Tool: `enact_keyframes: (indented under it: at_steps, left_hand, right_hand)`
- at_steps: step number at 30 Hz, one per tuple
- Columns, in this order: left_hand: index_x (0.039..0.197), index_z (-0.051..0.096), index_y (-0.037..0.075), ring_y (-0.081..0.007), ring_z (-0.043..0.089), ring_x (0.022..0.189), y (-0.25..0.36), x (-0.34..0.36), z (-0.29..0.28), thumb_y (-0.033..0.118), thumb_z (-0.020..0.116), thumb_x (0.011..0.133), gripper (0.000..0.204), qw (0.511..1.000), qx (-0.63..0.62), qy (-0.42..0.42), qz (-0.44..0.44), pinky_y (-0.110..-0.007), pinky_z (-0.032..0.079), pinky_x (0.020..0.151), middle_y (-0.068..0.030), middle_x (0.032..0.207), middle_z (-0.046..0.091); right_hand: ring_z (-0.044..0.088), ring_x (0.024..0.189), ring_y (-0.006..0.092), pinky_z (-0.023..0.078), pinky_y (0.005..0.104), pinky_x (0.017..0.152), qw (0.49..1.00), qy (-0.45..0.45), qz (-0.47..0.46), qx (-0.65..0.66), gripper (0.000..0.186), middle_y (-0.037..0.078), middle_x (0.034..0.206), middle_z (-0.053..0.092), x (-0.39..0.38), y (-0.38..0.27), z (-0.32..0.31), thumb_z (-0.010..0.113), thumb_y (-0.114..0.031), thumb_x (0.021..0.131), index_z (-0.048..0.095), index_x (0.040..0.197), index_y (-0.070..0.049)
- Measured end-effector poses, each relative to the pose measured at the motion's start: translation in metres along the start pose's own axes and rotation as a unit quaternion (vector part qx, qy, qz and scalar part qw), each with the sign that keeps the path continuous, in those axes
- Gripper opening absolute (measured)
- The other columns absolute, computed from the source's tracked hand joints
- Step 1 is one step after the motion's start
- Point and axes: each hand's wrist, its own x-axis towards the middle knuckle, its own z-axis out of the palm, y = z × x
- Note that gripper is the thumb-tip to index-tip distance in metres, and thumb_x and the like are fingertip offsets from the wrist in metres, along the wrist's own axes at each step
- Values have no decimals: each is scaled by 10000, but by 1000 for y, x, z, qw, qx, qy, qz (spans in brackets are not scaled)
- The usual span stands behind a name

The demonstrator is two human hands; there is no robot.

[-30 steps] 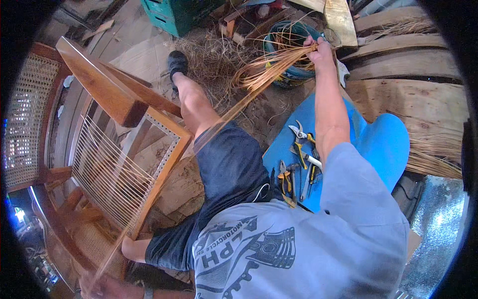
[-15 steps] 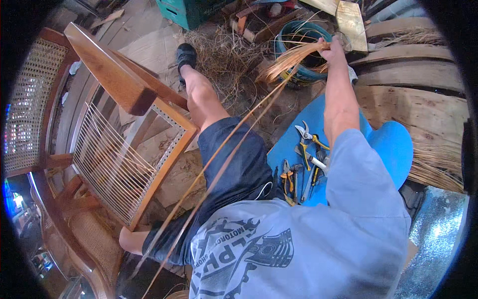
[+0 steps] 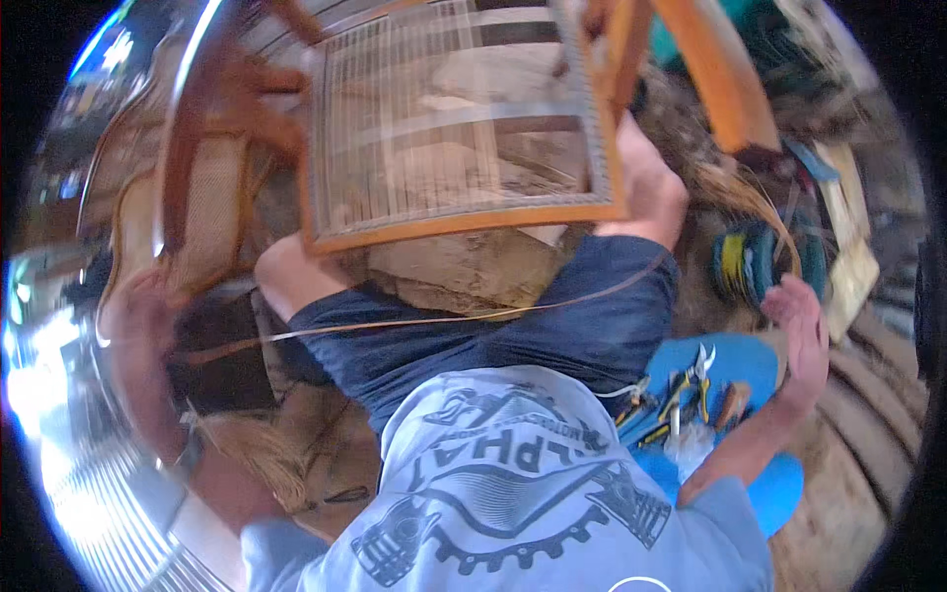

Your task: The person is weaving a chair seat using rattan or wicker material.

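My right hand, blurred, is at the right with its fingers curled at the end of a bundle of light cane strands, beside a dark green bucket with yellow on it. My left hand is smeared by motion at the left, near a caned panel; its grip is unclear. A long thin strand crosses my lap from near that hand. Above my knees, a wooden chair seat frame with small holes along its edge carries many parallel cane strands running one way.
A blue mat at my right holds pruning shears, pliers and other tools. Wooden planks lie beyond it. A green crate stands at the back. A shiny corrugated metal sheet is at the far left.
The view has swung left, so the chair now appears at top middle. My left hand has risen at the left. My right hand and the bundle appear lower and farther right.
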Motion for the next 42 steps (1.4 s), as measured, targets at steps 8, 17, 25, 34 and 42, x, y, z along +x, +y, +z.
enact_keyframes:
  at_steps: [8,17,25,34,42]
  left_hand:
    - [1150,586,54,-369,666,739,39,-45,156,212,557,952,255,793,113,-429,418,-464,519,615,-182,835,652]
    - [938,699,52,-297,677,694,-61,-38,-22,213,675,927,163,962,-41,-145,226,-351,531,642,-127,761,685]
    - [868,755,9,-79,625,641,-216,-50,-148,191,768,837,185,992,0,-35,-119,-258,509,608,-28,715,703]
    - [854,766,75,-182,683,733,-309,-53,-317,255,824,725,229,923,277,139,-228,-316,523,674,-61,790,717]
    - [1184,666,58,-149,649,974,-131,5,-190,162,756,852,359,968,102,216,73,-313,511,868,-65,1080,694]
  right_hand:
    - [486,1337,315,331,415,1133,899,-342,-274,21,880,187,1359,554,42,-107,300,619,-638,868,466,1405,42]
    - [578,642,106,471,259,599,878,-413,-240,-32,100,35,712,655,40,-150,373,708,-87,900,712,931,8]
    - [592,665,85,471,268,614,886,-336,-222,-231,87,37,711,669,112,-138,302,708,-87,863,712,847,-2]
    - [583,692,128,472,300,655,931,-83,-220,-280,147,63,715,614,192,-41,250,663,-112,913,638,919,34]
    - [530,625,116,452,294,606,926,-215,-249,-187,170,80,673,592,106,-110,340,648,-151,926,664,934,17]
